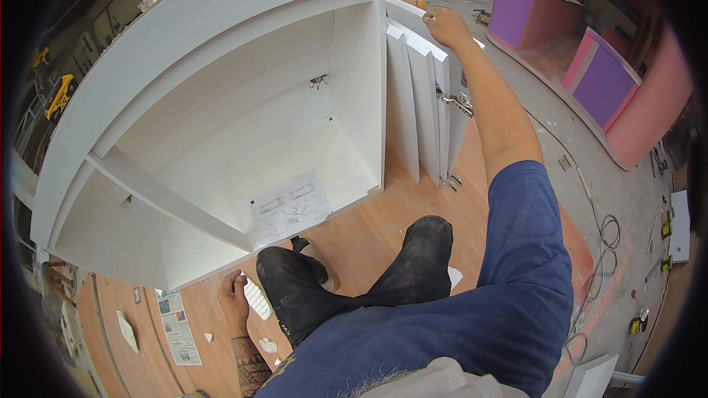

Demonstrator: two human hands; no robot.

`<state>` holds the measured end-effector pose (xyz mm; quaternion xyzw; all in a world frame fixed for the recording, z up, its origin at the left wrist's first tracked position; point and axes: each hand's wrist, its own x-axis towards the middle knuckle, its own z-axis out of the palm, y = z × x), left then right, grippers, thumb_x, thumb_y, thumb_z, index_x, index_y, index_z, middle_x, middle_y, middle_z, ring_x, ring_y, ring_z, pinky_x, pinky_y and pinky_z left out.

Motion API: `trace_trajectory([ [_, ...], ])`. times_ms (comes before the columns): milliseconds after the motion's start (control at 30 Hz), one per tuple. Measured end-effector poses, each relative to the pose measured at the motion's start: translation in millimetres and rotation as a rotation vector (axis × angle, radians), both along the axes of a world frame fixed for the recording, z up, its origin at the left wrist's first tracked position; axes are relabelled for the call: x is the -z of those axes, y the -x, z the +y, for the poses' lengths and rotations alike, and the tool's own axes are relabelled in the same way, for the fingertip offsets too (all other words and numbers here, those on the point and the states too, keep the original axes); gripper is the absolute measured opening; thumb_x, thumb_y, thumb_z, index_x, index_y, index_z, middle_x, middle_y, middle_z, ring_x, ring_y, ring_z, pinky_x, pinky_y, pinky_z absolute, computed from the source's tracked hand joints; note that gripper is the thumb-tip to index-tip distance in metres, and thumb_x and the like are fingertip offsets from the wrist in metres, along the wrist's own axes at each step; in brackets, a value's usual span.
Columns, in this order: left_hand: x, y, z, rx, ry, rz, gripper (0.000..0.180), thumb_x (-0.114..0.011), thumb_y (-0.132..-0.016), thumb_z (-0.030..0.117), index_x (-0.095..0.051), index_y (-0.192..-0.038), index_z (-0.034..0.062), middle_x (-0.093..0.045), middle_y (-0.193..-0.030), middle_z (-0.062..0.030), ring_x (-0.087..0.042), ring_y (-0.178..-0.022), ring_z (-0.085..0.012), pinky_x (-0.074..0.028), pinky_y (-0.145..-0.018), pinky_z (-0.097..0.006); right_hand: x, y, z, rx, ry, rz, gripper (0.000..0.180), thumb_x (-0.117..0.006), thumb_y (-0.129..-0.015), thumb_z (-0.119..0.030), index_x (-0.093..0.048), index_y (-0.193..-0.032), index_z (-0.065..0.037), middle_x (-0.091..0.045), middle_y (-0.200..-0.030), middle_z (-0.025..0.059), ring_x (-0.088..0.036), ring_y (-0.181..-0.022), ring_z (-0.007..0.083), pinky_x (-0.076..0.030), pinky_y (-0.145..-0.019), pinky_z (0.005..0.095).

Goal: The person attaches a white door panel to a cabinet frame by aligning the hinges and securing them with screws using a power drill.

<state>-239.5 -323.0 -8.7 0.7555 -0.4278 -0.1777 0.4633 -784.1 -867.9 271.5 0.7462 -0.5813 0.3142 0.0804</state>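
My right hand (pixel 445 27) reaches far forward and grips the top edge of a white cabinet door panel (pixel 442 96), one of several white panels (pixel 404 103) leaning upright against the side of a large white cabinet (pixel 221 103). Metal hinges (pixel 459 103) stick out of the panel's edge. My left hand (pixel 234 296) hangs low beside my bent knee in dark trousers (pixel 346 273), near the cabinet's front bottom edge, fingers loosely curled with nothing in them. A sheet of paper with drawings (pixel 289 208) lies inside the cabinet's open compartment.
The wooden floor (pixel 369 228) carries a newspaper (pixel 177 328) and small white scraps at lower left. Pink and purple curved counters (pixel 605 81) stand at the right. Cables (pixel 605 250) and small tools lie on the grey floor at right. A white board (pixel 590 376) sits at bottom right.
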Motion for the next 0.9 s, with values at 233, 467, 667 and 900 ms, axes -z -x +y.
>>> trace_trajectory([
  [233,-7.8,8.3,-16.5,0.024,0.04,-0.007,0.027,-0.063,-0.103,0.013,-0.072,-0.118,-0.0066,-0.078,-0.095,-0.0143,-0.073,-0.09,-0.0189,-0.056,-0.085,-0.032,-1.7,-30.8,4.0,-0.295,-0.1,-0.118,0.047,-0.069,-0.093,-0.046,-0.078,-0.115,-0.006,-0.075,-0.115,0.0216,-0.07,-0.11,0.0357,-0.052,-0.098,0.0433],
  [467,-16.4,18.2,-41.9,0.08,0.068,-0.019,0.027,-0.062,-0.103,0.012,-0.072,-0.118,-0.0075,-0.078,-0.094,-0.014,-0.073,-0.09,-0.0189,-0.056,-0.086,-0.032,1.5,-32.9,-8.7,-0.313,-0.094,-0.145,0.034,-0.075,-0.088,-0.031,-0.08,-0.108,-0.005,-0.077,-0.112,0.019,-0.072,-0.106,0.0335,-0.054,-0.097,0.0403],
  [667,-12.7,18.3,-36.3,0.076,0.051,-0.004,0.027,-0.062,-0.103,0.012,-0.072,-0.118,-0.0074,-0.078,-0.095,-0.0135,-0.073,-0.091,-0.0184,-0.056,-0.086,-0.032,2.7,-31.6,-8.9,-0.363,-0.26,-0.326,0.03,-0.068,-0.088,-0.014,-0.079,-0.113,-0.002,-0.078,-0.112,0.0159,-0.072,-0.105,0.0262,-0.054,-0.095,0.0348],
  [900,-1.0,9.7,-20.9,0.061,0.033,0.008,0.028,-0.061,-0.104,0.012,-0.07,-0.121,-0.0076,-0.077,-0.098,-0.0145,-0.073,-0.092,-0.0196,-0.058,-0.088,-0.033,-18.7,-3.9,15.8,-0.381,-0.467,-0.628,0.036,-0.067,-0.097,-0.023,-0.072,-0.127,-0.005,-0.073,-0.12,0.008,-0.067,-0.107,0.0187,-0.05,-0.097,0.0349],
])
